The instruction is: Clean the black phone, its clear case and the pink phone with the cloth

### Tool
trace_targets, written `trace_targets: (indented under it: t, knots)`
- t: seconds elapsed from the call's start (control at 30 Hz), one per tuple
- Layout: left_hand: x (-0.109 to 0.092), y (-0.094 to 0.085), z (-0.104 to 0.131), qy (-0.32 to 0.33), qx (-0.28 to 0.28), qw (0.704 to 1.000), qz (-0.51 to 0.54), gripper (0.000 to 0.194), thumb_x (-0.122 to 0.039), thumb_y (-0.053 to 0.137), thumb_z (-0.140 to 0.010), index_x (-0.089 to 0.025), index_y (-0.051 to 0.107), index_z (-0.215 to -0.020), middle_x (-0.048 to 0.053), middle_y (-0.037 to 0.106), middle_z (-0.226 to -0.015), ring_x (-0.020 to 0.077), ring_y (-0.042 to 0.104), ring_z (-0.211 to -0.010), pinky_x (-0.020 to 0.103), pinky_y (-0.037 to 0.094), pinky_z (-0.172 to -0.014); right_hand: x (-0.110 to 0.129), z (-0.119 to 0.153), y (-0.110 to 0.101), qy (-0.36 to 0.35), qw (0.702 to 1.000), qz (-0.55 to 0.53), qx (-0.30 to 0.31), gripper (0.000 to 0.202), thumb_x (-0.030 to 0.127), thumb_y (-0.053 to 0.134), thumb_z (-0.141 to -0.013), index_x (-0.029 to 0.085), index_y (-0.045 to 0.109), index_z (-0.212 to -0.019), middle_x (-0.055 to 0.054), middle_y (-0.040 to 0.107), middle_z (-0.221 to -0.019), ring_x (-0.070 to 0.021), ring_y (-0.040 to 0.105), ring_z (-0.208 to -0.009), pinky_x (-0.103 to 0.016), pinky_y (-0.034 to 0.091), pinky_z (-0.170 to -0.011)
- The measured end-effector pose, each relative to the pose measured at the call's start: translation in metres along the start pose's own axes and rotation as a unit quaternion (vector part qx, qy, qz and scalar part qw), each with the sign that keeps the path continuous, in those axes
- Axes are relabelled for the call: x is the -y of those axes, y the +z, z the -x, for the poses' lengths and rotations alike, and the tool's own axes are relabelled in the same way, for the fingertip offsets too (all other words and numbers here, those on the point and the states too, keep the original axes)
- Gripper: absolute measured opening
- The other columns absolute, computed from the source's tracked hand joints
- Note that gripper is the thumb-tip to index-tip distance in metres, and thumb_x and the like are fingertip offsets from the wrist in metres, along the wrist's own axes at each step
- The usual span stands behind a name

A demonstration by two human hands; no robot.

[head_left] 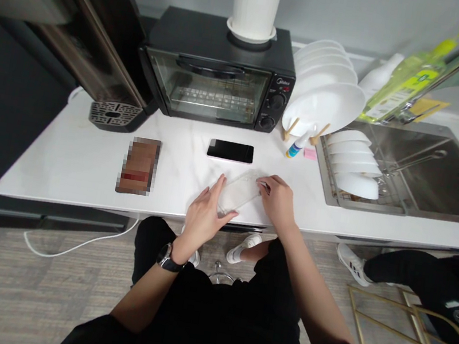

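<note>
The clear case (238,195) is close to the front edge of the white surface (60,165), right between the person's two hands. The left hand (202,214) has its fingers (214,193) spread wide, with the thumb at the near corner, so it sits around the left end and isn't closed up. The right hand (279,203) seems to pinch the far right corner with thumb and fingers. I can't tell if the case lies flat or is lifted a tiny bit.

A phone (231,152) lies just past the case, with its dark side up and no hand on it. So the two are apart, and no phone is in the case. Both hands are busy with the case, so I'd say that part isn't finished. The phone's part looks not done yet.

Over to the left is a brown thing (139,167), too blurry to name. Behind the phone stands a black oven (214,91).
</note>
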State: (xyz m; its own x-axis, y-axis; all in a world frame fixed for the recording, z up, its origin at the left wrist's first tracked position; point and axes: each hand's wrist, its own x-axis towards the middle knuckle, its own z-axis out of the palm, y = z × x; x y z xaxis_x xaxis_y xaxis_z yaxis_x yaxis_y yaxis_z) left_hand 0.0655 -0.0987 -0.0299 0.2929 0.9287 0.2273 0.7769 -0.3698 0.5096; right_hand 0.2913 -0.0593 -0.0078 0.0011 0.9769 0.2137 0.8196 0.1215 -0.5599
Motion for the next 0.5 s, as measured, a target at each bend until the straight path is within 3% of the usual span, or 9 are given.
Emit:
trace_targets:
  t: [0.13, 0.23, 0.33, 0.5]
  knots:
    - [0.001, 0.001, 0.0, 0.001, 0.002, 1.0, 0.002, 0.117, -0.045, 0.083, -0.09, -0.028, 0.002, -0.174, 0.01, 0.05, -0.168, 0.0346, 0.06, -0.146, 0.054, 0.048, -0.127, 0.007, -0.022, 0.013, 0.002, 1.0, 0.015, -0.022, 0.024, 0.012, 0.057, -0.101, 0.016, 0.079, -0.107, -0.012, 0.077, -0.104, -0.0255, 0.07, -0.093, -0.034, 0.049, -0.085]
    - [0.001, 0.001, 0.0, 0.0, 0.002, 1.0, -0.002, 0.119, -0.046, 0.084, -0.09, -0.028, 0.002, -0.174, 0.01, 0.05, -0.168, 0.0361, 0.059, -0.146, 0.054, 0.049, -0.125, 0.023, -0.023, 0.026, -0.017, 1.0, -0.018, -0.003, 0.022, 0.012, 0.058, -0.101, 0.017, 0.079, -0.107, -0.011, 0.077, -0.107, -0.0241, 0.07, -0.094, -0.033, 0.049, -0.086]
    - [0.002, 0.002, 0.0, 0.004, -0.004, 1.0, -0.003, 0.117, -0.042, 0.084, -0.09, -0.026, 0.005, -0.174, 0.012, 0.054, -0.165, 0.0353, 0.062, -0.143, 0.052, 0.052, -0.122, 0.043, -0.007, 0.036, -0.058, 0.994, -0.078, 0.05, 0.02, 0.012, 0.061, -0.101, 0.02, 0.079, -0.106, -0.008, 0.078, -0.106, -0.0226, 0.072, -0.095, -0.032, 0.05, -0.088]
    - [0.004, 0.002, 0.0, 0.015, -0.011, 1.0, 0.009, 0.107, -0.018, 0.072, -0.091, -0.025, 0.005, -0.174, 0.011, 0.055, -0.164, 0.0303, 0.065, -0.141, 0.051, 0.051, -0.123, 0.062, 0.031, 0.036, -0.076, 0.981, -0.143, 0.106, 0.015, 0.014, 0.066, -0.1, 0.022, 0.079, -0.101, -0.003, 0.076, -0.094, -0.0198, 0.071, -0.085, -0.03, 0.05, -0.081]
